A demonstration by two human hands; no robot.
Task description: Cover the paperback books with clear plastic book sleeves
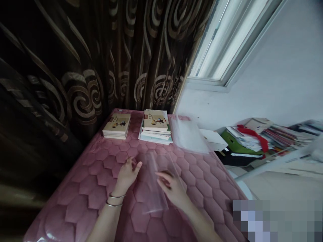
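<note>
A clear plastic book cover (pixel 154 196), smeared by motion, lies or hovers over the pink quilted surface between my hands. My right hand (pixel 173 189) has its fingers bent and drawn together on the right part of the cover; the exact grip is blurred. To the left of the cover is my left hand (pixel 128 174), thumb and fingers apart with nothing visible in them. Two metal bangles circle the left wrist. Farther back, a stack of clear plastic covers (pixel 190 134) rests beside a pile of books (pixel 155 122).
A smaller stack of beige books (pixel 117 124) stands at the back left of the pink tabletop (pixel 101 178). Dark patterned curtains (pixel 141 60) hang behind it. On the right are a white box (pixel 214 139), a green bag (pixel 233 143) and heaped papers and books (pixel 285 136).
</note>
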